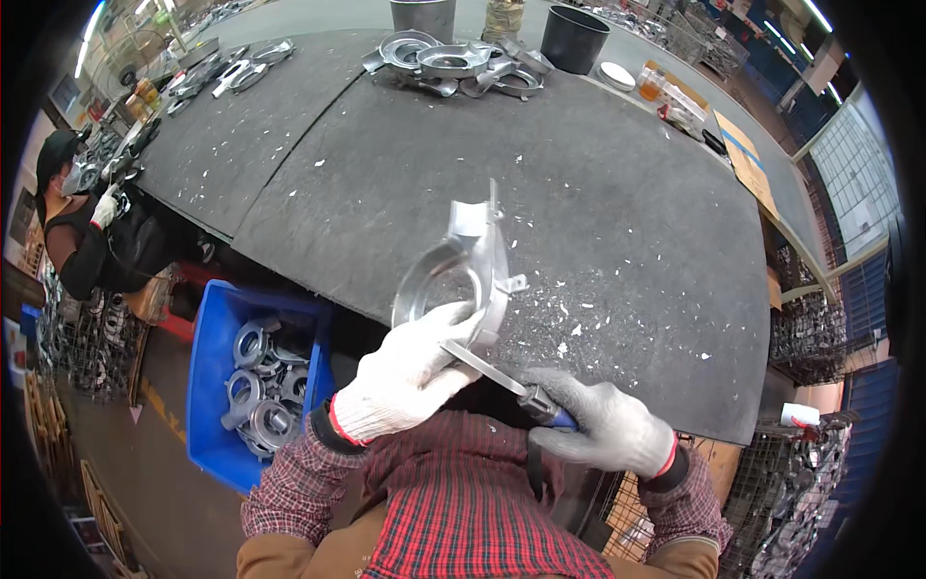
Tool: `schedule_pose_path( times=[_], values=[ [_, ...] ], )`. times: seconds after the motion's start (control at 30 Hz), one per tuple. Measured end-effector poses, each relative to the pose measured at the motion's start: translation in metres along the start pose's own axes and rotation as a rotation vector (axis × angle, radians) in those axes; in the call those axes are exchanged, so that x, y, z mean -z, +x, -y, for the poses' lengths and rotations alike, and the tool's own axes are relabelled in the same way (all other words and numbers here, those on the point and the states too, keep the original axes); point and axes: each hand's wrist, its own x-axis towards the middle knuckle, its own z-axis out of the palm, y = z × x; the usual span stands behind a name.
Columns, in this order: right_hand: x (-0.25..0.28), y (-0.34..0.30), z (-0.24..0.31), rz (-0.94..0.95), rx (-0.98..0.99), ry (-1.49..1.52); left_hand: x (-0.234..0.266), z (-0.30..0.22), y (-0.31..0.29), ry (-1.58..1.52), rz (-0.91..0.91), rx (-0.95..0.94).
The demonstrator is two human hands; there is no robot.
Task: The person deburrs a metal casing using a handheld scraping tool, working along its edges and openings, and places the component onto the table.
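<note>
In a white knit glove, my left hand point(403, 372) is closed around the lower edge of a silvery cast metal housing point(494, 261) with a large round opening and side tabs. The part is raised over the near edge of the dark table. My right hand point(612, 420), in a greyish-white glove, grips a file point(487, 369) by its blue and black handle. The file's flat metal blade points up and left, its tip at the left hand's fingers by the part's lower edge. Whether the blade touches the metal, I cannot tell.
Small pale shavings point(577, 330) lie scattered on the dark tabletop point(367, 212). A blue bin point(207, 386) of castings stands at the left. More castings point(453, 63) and a black bucket point(575, 41) are at the far edge. Another person point(82, 217) works at far left.
</note>
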Motion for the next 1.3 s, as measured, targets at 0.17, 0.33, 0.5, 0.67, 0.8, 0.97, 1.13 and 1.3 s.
schedule_pose_path(
  times=[0.17,0.33,0.5,0.67,0.8,0.97,1.13,1.3],
  values=[
    [-0.027,0.007,-0.006,-0.256,0.011,-0.518,-0.011,-0.004,0.002,0.102,-0.117,0.043],
    [-0.025,0.007,-0.001,-0.189,-0.004,-0.264,-0.006,-0.028,0.002,-0.421,0.003,0.324],
    [-0.002,0.003,0.0,0.038,0.087,0.046,0.0,-0.025,0.007,-0.539,0.061,0.35],
    [-0.004,0.006,-0.003,-0.045,-0.033,-0.048,-0.007,-0.014,0.008,-0.438,-0.012,0.354],
    [-0.006,0.005,-0.009,0.026,0.026,0.01,-0.005,-0.018,0.006,-0.536,-0.015,0.341],
    [-0.028,0.012,-0.009,-0.411,0.033,-0.455,-0.006,-0.03,0.015,-0.427,-0.039,0.378],
    [-0.031,0.003,0.003,-0.48,-0.058,-0.753,-0.006,-0.04,0.02,-0.318,-0.025,0.421],
    [-0.019,0.009,-0.004,-0.524,-0.046,-0.66,-0.008,-0.037,0.023,-0.39,-0.048,0.359]
  ],
)
